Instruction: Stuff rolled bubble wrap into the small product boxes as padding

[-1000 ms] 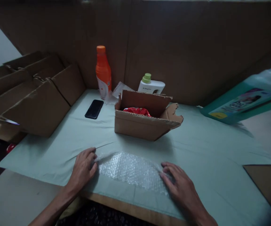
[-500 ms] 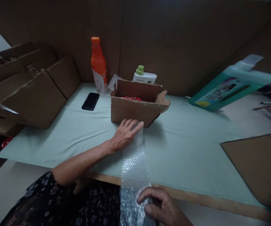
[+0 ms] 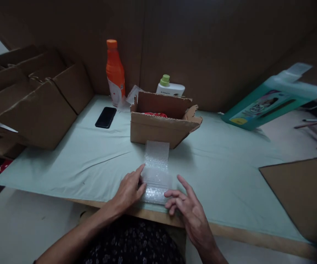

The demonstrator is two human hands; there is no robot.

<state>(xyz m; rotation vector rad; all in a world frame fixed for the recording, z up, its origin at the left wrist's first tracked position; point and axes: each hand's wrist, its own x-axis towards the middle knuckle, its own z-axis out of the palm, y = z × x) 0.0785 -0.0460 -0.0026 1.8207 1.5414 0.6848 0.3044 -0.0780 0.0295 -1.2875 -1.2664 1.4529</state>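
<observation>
Left hand: left hand [image 3: 129,189] lies low in the middle of the frame, fingers spread, tips pressing the left edge of the bubble wrap [image 3: 156,172].
Right hand: right hand [image 3: 187,209] is half curled, fingertips at the wrap's lower right corner; a real grip is hard to tell.
Bubble wrap: a strip on the green cloth [image 3: 230,176], its far end touching the cardboard box [image 3: 161,126].
Behind the box: orange bottle [image 3: 115,73], white bottle [image 3: 170,88].
Left of the box: black phone [image 3: 106,117].
</observation>
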